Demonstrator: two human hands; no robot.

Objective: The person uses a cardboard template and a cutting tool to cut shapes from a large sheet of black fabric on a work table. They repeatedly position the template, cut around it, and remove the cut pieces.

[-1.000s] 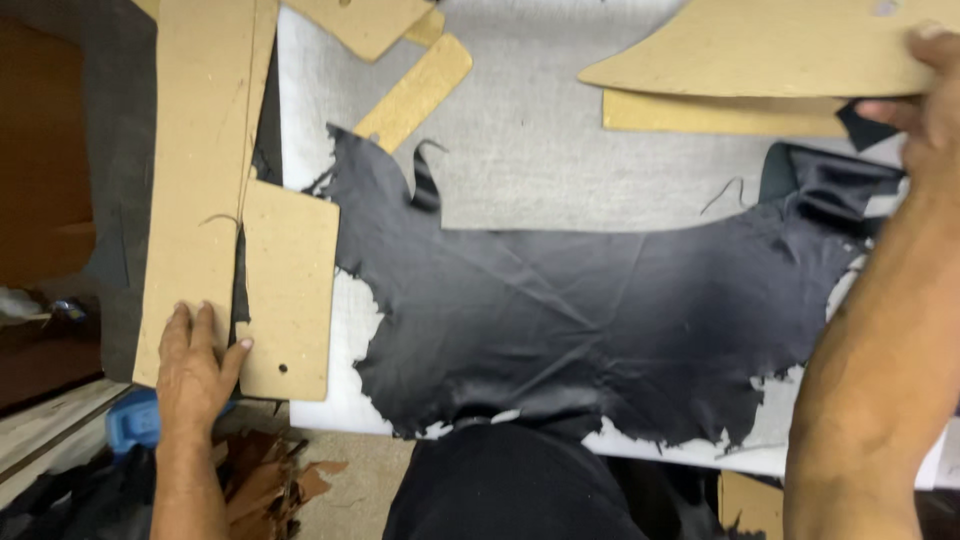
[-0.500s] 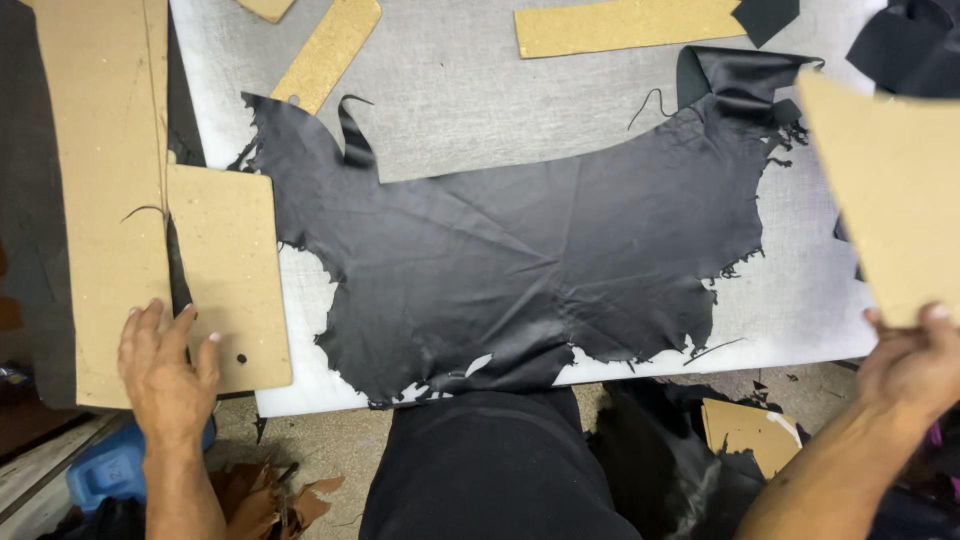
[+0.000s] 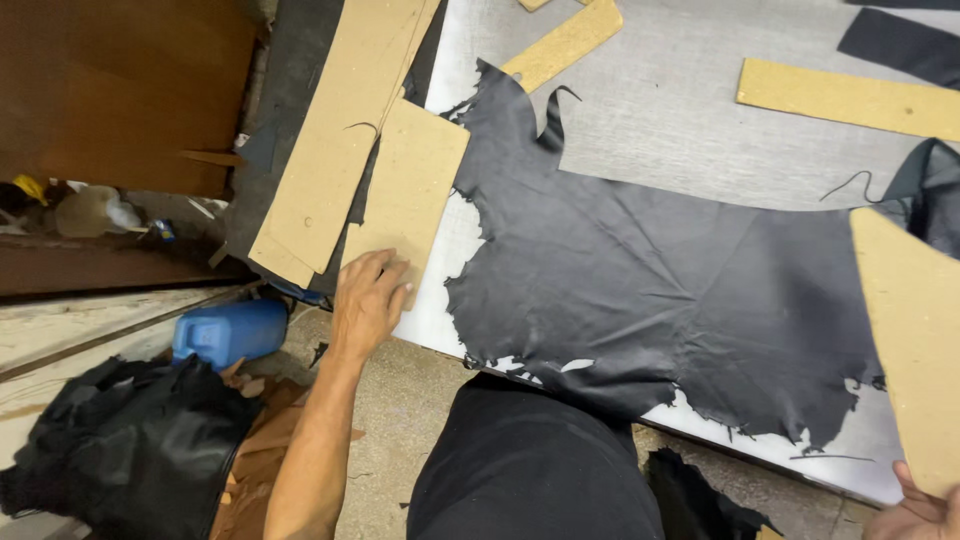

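Head view: left hand (image 3: pixel 368 300) lay flat, palm down, fingers spread, on the lower end of a rectangular cardboard template (image 3: pixel 407 200) at the left edge of the grey tabletop (image 3: pixel 690 110). No pinch there, just pressing on top. That template's right edge touched the ragged left border of the black leather hide (image 3: pixel 660 290), which was spread flat across the middle of the tabletop, its lower fringe hanging past the near edge.

Right hand (image 3: pixel 915 512) was barely in frame at bottom right; only fingers and thumb showed, closed on the bottom edge of a large cardboard pattern piece (image 3: pixel 915 350). That piece was tilted up and overlapped the right end of the hide.

Left of the small template: a long cardboard strip stack (image 3: pixel 335 140), partly under it, lying on a dark mat (image 3: pixel 285 120).

Farther up the tabletop: a short cardboard strip (image 3: pixel 560 45) touching the hide's top-left tip, a longer cardboard strip (image 3: pixel 850 98) well apart from the hide, and a dark leather offcut (image 3: pixel 900 45) above it.

Below the tabletop, on the floor: a blue plastic jug (image 3: pixel 228 332), a black leather heap (image 3: pixel 120 450), and brown scraps (image 3: pixel 262 440) beside the left forearm.
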